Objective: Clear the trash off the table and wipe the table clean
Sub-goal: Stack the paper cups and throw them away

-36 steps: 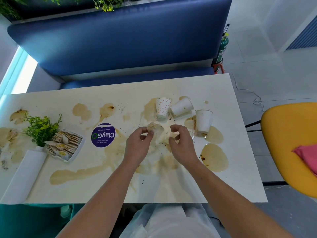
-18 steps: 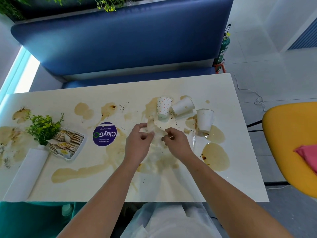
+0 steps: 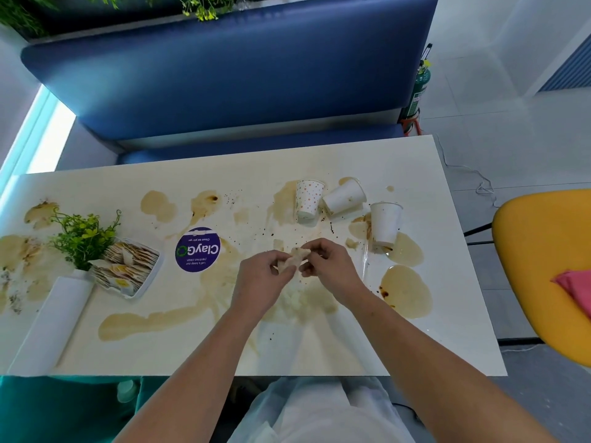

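A wet, stained tissue (image 3: 292, 259) is bunched between my two hands above the table's middle. My left hand (image 3: 260, 279) pinches its left part and my right hand (image 3: 332, 266) pinches its right part, fingers curled. Brown spills (image 3: 404, 290) spread over the cream table (image 3: 224, 174). Behind my hands stand a dotted paper cup (image 3: 308, 198), a white cup (image 3: 344, 196) tipped on its side, and another white cup (image 3: 385, 223) upside down. Pale wet pulp (image 3: 295, 298) lies on the table under my wrists.
A purple round sticker (image 3: 198, 249) lies left of my hands. Further left are a tray of sachets (image 3: 128, 266) and a plant in a white vase (image 3: 60, 302). A blue bench (image 3: 224, 75) runs behind the table; a yellow chair (image 3: 543, 266) with a pink cloth (image 3: 575, 289) is at right.
My hands have come together, gathering the spread tissue into a small wad between them, and lifted slightly off the table.
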The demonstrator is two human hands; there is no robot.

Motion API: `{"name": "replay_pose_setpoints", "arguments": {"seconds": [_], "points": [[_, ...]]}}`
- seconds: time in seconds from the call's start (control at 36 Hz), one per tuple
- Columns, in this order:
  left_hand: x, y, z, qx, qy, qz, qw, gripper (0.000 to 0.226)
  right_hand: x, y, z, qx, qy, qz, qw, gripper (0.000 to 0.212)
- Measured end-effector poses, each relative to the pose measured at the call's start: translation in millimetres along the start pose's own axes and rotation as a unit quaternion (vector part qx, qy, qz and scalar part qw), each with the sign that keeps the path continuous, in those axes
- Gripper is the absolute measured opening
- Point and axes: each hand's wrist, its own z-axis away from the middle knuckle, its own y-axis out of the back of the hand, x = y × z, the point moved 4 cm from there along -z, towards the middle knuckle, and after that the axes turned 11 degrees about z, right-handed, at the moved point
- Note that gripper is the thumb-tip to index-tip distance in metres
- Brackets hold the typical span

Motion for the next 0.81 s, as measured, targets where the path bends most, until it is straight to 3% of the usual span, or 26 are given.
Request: {"name": "replay_pose_setpoints", "arguments": {"seconds": [0.08, 0.19, 0.31, 0.39, 0.58, 0.81], "points": [[-1, 7, -2, 0.025, -0.011, -0.001, 1.000, 0.005, 1, 10, -1, 0.063, 0.025, 0.139, 0.988, 0.023], [-1, 15, -3, 0.048, -0.025, -0.020, 0.998, 0.007, 12, 21, -7, 0.099, 0.070, 0.364, 0.923, 0.041], [-6, 17, -7, 0.059, -0.026, -0.016, 0.998, 0.008, 25, 29, -12, 0.095, 0.058, 0.469, 0.876, 0.060], [-7, 18, -8, 0.065, -0.027, -0.014, 0.997, 0.009, 33, 30, -16, 0.066, 0.051, 0.535, 0.840, 0.062], [-9, 17, -7, 0.075, -0.032, -0.013, 0.997, 0.010, 34, 26, -21, 0.082, 0.102, 0.557, 0.820, 0.030], [-13, 19, -8, 0.076, -0.021, -0.015, 0.997, 0.009, 28, 29, -26, 0.116, 0.107, 0.490, 0.857, 0.015]]}}
